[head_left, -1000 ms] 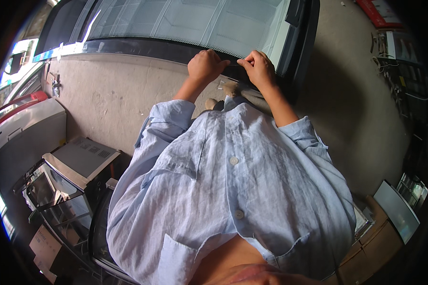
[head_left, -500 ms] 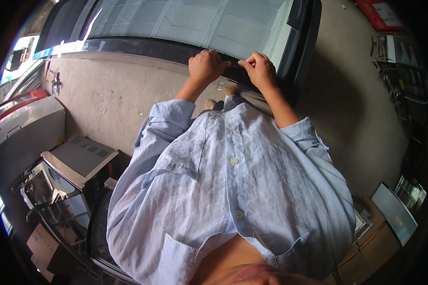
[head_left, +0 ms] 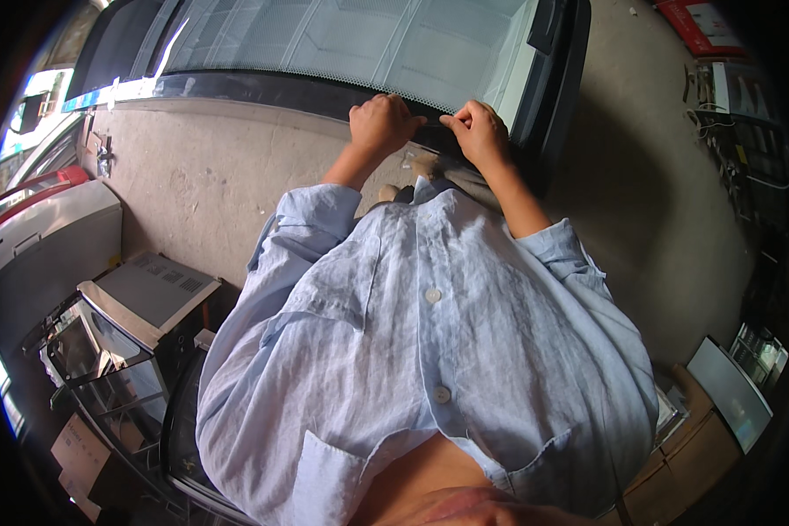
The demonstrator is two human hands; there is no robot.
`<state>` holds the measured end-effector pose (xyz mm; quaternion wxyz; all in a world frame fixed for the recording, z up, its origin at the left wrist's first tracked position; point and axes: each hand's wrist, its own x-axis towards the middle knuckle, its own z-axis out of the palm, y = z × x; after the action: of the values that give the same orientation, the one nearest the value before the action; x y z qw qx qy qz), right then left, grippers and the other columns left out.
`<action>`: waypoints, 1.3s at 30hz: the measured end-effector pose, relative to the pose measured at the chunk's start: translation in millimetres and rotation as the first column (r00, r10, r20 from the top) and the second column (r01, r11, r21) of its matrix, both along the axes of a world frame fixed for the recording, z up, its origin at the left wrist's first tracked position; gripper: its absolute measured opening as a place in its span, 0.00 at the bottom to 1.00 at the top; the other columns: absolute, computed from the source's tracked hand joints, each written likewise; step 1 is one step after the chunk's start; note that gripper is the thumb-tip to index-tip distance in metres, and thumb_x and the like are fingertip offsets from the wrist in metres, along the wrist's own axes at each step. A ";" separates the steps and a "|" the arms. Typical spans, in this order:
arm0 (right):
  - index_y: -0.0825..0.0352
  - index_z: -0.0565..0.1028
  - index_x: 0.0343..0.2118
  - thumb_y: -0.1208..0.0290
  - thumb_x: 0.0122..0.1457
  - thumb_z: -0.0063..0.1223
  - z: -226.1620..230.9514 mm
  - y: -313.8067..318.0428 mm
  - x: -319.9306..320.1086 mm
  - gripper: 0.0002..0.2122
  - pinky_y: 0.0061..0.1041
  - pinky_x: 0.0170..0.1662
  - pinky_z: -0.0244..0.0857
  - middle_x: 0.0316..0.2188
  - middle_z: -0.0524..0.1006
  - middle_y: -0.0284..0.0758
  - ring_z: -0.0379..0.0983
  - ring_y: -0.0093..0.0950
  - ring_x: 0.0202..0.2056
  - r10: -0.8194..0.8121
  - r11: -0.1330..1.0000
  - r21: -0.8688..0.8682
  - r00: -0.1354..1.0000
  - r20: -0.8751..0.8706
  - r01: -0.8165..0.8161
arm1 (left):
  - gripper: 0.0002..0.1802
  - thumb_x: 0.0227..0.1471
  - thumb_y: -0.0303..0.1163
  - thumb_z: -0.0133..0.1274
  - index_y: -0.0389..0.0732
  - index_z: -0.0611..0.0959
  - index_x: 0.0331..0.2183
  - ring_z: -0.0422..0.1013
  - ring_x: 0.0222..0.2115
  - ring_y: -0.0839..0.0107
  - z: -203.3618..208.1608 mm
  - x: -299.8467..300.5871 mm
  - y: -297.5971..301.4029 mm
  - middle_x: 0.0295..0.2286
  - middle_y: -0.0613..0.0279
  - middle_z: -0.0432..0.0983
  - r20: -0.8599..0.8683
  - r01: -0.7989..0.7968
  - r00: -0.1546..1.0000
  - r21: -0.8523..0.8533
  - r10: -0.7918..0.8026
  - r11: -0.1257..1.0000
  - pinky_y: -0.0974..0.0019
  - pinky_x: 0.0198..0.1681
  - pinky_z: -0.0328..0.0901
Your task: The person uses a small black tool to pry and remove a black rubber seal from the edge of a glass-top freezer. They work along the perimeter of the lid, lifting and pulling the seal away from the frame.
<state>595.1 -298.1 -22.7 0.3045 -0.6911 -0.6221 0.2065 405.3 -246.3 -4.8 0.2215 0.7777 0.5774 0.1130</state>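
Note:
A glass-topped chest freezer (head_left: 263, 88) with a black frame stands in front of me, and pale basket dividers show through its glass lid (head_left: 346, 42). Over the near black edge, my left hand (head_left: 380, 125) is closed, its thumb pointing right. My right hand (head_left: 479, 135) faces it a small gap away, thumb and forefinger pinched together. Whatever lies between the fingers of either hand is too small or hidden to make out. Both hands are close to the freezer's front rim, right of its middle.
A grey metal cabinet (head_left: 153, 294) and a white appliance (head_left: 57, 223) stand at the left. Brown cardboard boxes (head_left: 697, 451) and a flat grey panel (head_left: 729, 394) are at the lower right. Shelving with tools (head_left: 749, 149) lines the right side, over a concrete floor (head_left: 210, 167).
Almost nothing differs. Both hands stay pinched at the freezer's front edge, with only a very slight shift of the view.

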 end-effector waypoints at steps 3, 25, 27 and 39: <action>0.65 0.72 0.23 0.62 0.49 0.66 1.3 -3.5 0.3 0.14 0.34 0.33 0.68 0.24 0.75 0.35 0.73 0.35 0.29 -0.002 1.000 -0.012 1.000 0.016 0.002 | 0.21 0.38 0.54 0.64 0.45 0.83 0.20 0.77 0.28 0.62 -2.9 -1.0 1.1 0.23 0.62 0.79 -0.009 0.022 1.000 0.017 -0.021 1.000 0.58 0.32 0.68; 0.66 0.74 0.23 0.59 0.49 0.66 5.0 6.7 0.2 0.15 0.33 0.33 0.68 0.23 0.76 0.36 0.74 0.35 0.28 -0.052 0.991 -0.121 0.998 -0.031 0.048 | 0.20 0.37 0.56 0.64 0.49 0.85 0.21 0.77 0.26 0.62 0.7 -5.4 8.6 0.21 0.64 0.80 -0.001 0.002 1.000 -0.017 -0.002 1.000 0.55 0.32 0.64; 0.65 0.73 0.24 0.60 0.49 0.66 4.4 4.9 -0.9 0.15 0.34 0.33 0.68 0.23 0.76 0.36 0.74 0.36 0.29 -0.031 0.998 -0.057 1.000 -0.004 0.031 | 0.20 0.36 0.56 0.64 0.50 0.85 0.21 0.77 0.26 0.62 0.2 -4.0 9.5 0.21 0.64 0.80 -0.009 0.004 1.000 -0.017 -0.004 1.000 0.55 0.33 0.64; 0.64 0.71 0.24 0.62 0.50 0.65 2.0 -13.7 -7.0 0.14 0.35 0.32 0.67 0.24 0.75 0.34 0.73 0.37 0.30 -0.063 0.997 -0.030 0.996 0.061 0.065 | 0.23 0.38 0.58 0.62 0.48 0.85 0.25 0.77 0.31 0.61 5.6 -0.6 6.9 0.25 0.62 0.81 -0.099 0.028 0.994 -0.100 -0.038 0.995 0.55 0.39 0.64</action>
<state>588.1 -311.7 -20.6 0.2811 -0.7214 -0.6049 0.1858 404.7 -239.3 0.8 0.2320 0.7801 0.5796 0.0415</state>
